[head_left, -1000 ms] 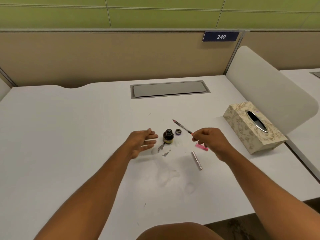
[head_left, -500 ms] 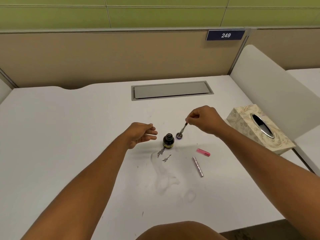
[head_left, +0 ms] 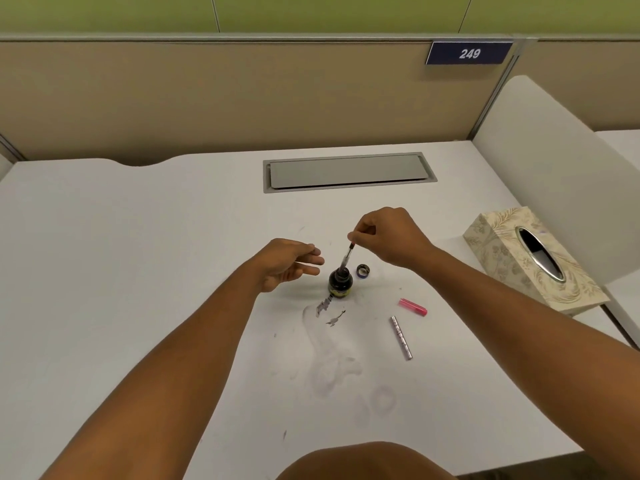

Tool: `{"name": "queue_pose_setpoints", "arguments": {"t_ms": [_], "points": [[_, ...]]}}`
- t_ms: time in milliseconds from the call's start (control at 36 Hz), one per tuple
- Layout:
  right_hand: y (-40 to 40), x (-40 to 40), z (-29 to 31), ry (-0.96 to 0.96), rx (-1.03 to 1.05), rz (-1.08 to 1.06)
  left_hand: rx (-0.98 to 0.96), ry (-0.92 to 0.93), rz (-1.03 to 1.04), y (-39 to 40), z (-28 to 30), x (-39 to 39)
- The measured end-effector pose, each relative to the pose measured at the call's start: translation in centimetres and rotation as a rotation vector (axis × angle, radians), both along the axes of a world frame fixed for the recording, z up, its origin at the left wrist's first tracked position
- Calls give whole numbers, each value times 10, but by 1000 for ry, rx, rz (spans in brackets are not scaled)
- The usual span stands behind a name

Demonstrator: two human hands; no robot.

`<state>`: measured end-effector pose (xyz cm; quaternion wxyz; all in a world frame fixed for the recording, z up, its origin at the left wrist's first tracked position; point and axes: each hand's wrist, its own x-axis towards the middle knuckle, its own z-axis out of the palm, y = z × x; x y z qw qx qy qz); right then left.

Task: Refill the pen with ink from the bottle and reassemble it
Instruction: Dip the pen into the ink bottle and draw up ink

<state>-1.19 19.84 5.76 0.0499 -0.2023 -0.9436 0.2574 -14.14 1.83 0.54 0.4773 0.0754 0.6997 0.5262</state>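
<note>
- A dark ink bottle (head_left: 340, 281) with a yellowish label is being shown on the white desk (head_left: 138, 271).
- A pink cap (head_left: 412, 306) and a silver barrel (head_left: 401, 337) are being seen.
- A cream, leaf-patterned tissue box (head_left: 502, 251) is being displayed.
- Greyish smudges (head_left: 329, 315), possibly ink, are being noticed.

Both forearms bare, reaching forward from the lower edge of view and converging toward the middle. Left hand (head_left: 289, 265) hovers with palm turned inward toward the right hand, fingers straight and loosely together, holding nothing. Right hand (head_left: 389, 239) raised a little higher and farther forward than the left, back of hand up, wrist bent down, fingers curled, thumb and fingertips pinching the top end of the pen refill (head_left: 346, 259), which hangs below the fingertips.
</note>
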Motion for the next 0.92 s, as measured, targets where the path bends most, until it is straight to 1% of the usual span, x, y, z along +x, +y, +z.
{"name": "queue_pose_setpoints", "arguments": {"t_ms": [139,250,333,500,611,750,917], "points": [[-5,-6,-4,-44,68,63,15,61,-132,7,-4,1],[-7,-9,-4,-57,78,76,82,200,-148,13,-15,0],[-7,-11,-4,-57,81,81,89,297,-199,15,-19,-3],[-5,-14,-6,-74,95,93,34,315,-362,19,-16,-6],[-6,-15,-6,-48,92,106,-10,354,-452,23,-9,-6],[-4,-15,-11,-11,97,102,-3,361,-478,26,-10,-6],[-3,-13,-17,26,81,83,56,263,-460,27,-16,-5]]}}
